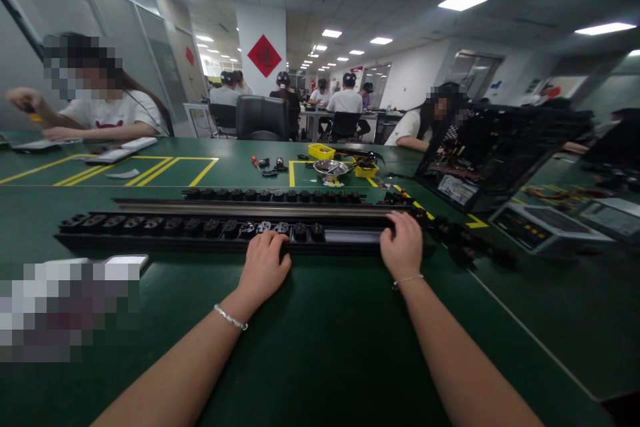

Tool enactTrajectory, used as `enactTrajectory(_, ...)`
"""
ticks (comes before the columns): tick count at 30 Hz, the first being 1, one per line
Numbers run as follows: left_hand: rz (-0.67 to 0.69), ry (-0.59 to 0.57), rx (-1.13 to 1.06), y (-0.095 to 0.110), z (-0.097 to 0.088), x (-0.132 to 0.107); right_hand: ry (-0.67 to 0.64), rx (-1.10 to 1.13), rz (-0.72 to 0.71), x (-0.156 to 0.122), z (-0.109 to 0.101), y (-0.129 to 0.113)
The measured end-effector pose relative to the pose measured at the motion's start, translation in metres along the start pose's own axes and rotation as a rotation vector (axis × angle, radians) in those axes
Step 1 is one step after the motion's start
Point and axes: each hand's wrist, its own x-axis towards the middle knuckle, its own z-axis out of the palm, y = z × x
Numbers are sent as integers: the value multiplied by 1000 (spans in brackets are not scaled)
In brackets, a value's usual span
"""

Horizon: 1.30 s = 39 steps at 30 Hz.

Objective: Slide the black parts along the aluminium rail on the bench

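A long black power strip point(190, 244) lies across the green table in front of me, with a row of round black socket modules point(175, 225) along most of its length. Toward its right end a bare pale channel point(353, 236) shows. My left hand point(265, 260) grips the strip's front edge near the last modules, fingers bent over the top and thumb on the near side. My right hand point(403, 247) curls round the strip by its right end; its fingertips are partly hidden. Behind lie a long metal rail point(250, 209) and another row of black modules point(275, 195).
A metal bowl point(330, 167) and yellow bins point(321, 151) stand farther back, near small tools point(270, 165). To the right are loose black parts point(465, 240), a scale point(547, 230) and an open black case point(500, 153). Co-workers sit across the table. A blurred item point(65, 307) lies left.
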Motion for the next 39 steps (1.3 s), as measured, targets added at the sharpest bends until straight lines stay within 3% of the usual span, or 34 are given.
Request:
enactTrajectory(4, -5, 6, -8, 1, 0, 0, -217, 180, -168, -16, 20, -61)
enactTrajectory(8, -4, 36, -10, 2, 0, 0, -358, 222, 33, -19, 34, -104)
enactTrajectory(11, -4, 52, -11, 3, 0, 0, -429, 213, 116, -18, 40, -120)
enactTrajectory(22, -3, 47, -13, 2, 2, 1, -383, 166, 85, -22, 41, -123)
enactTrajectory(39, 9, 33, -4, 2, 0, 1, -428, 172, 86, -15, 35, -116)
